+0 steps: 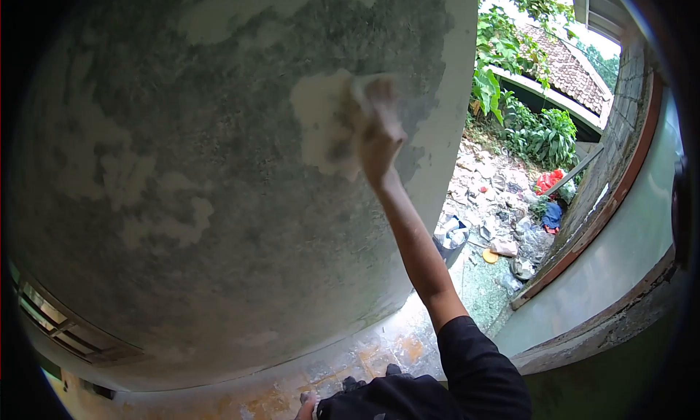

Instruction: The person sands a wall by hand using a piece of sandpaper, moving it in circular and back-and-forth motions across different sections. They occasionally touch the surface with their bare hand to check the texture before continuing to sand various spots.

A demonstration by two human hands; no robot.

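Grey-green plaster, mottled, covers the wall [219, 201] that fills most of the head view. Lighter blotches are scattered across it.

- Right hand [379, 132]: raised high and laid against the wall near its right edge. The grip is clenched on a pale flat piece [362, 84], pressing it to the plaster. One corner of the piece shows above the fingertips. Hand and piece are blurred, so I cannot tell what kind of thing the piece is.
- The piece sits at the upper right edge of a cream-white patch [317, 121], touching it. The patch is the brightest area on the wall, and the hand overlaps its right side.
- The forearm is bare and runs down to a black sleeve [477, 362] at bottom centre-right.
- Left hand [308, 404]: only a sliver shows at the bottom edge, low and well apart from the wall work. I cannot tell whether its grip is clenched or released.

Surroundings: a wet floor [394, 347] with orange stains lies below the wall, and a slatted vent [65, 325] is at lower left. To the right of the wall edge there is an open yard with pale rubble [496, 187]. There are broad-leaved plants [543, 132] behind it and a tiled roof [576, 70] beyond them. A red item [548, 179] and a blue cloth [553, 216] lie near a brick wall [627, 114] at far right.
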